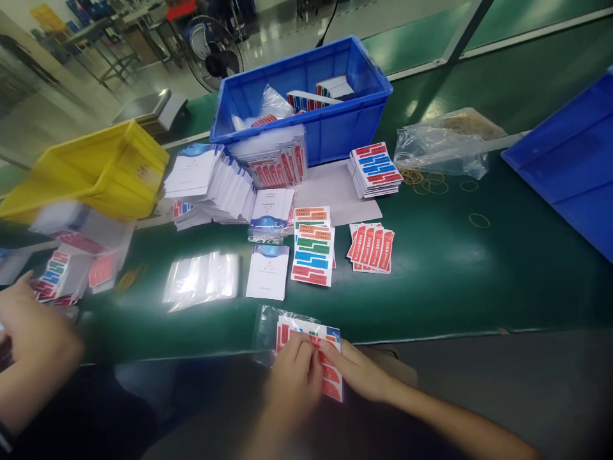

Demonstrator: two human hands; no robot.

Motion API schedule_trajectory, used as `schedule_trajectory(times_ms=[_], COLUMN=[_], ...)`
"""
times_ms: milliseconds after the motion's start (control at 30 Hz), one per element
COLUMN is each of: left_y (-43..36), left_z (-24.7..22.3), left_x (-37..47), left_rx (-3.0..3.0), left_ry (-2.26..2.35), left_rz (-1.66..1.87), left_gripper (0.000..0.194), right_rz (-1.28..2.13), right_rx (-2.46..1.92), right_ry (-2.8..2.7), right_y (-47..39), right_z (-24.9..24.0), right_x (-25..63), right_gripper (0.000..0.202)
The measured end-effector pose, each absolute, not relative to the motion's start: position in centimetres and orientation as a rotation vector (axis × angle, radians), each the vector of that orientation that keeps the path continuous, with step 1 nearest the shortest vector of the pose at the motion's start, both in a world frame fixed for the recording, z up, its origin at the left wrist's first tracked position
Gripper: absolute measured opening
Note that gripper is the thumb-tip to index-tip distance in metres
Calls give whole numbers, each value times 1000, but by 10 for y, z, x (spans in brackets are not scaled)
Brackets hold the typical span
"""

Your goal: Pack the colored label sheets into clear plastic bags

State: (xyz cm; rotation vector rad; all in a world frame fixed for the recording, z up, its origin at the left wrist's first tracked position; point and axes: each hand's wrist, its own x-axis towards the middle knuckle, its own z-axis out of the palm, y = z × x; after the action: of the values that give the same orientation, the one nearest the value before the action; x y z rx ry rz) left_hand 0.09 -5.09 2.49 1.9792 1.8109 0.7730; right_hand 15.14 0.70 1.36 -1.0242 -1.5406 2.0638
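Over the table's front edge, my right hand (361,370) grips a small set of printed label sheets (331,388), its thumb lying across the top. My left hand (297,370) has its fingers curled closed at the middle of the same sheets. A clear plastic bag (265,329) sticks out beyond their left end; whether the sheets are inside it I cannot tell. Just behind lie a white leaflet (267,273), multicoloured label sheets (312,257) and a fanned pile of red labels (372,249). Flat clear bags (204,278) are to the left.
A blue bin (345,131) holds more packs behind stacked leaflets (215,185). Rubber bands (431,183) lie near a plastic bag (445,140) at right. A yellow bin (105,166) stands at left. Another person's blurred hand (38,326) reaches among packs at far left.
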Motion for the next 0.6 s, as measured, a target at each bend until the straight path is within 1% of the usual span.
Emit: schedule_trajectory(times_ms=[133, 200, 267, 333, 400, 467, 600], left_y=[-49, -48, -48, -47, -47, -47, -45], left_z=[44, 54, 64, 71, 77, 83, 90], left_x=[-13, -22, -28, -29, -28, -25, -19], left_rx=[1689, 1562, 1493, 1473, 1455, 1317, 835], left_ry=[1913, 1974, 1991, 1960, 1902, 1886, 1833], left_rz=[1074, 1188, 1269, 1323, 1353, 1412, 1598], left_gripper=[18, 19, 20, 21, 21, 23, 32], right_rz=[1915, 1746, 1386, 954, 650, 577, 692], right_rx=[-832, -772, -665, -467, -346, -357, -388], right_ry=[-1735, -1783, -1927, -2114, -2304, -2438, -2391], right_y=[17, 20, 22, 25, 27, 28, 26], right_z=[23, 29, 36, 45, 54, 59, 54], right_x=[157, 159, 159, 156, 151, 146, 137], right_gripper=[34, 29, 33, 42, 52, 56, 64])
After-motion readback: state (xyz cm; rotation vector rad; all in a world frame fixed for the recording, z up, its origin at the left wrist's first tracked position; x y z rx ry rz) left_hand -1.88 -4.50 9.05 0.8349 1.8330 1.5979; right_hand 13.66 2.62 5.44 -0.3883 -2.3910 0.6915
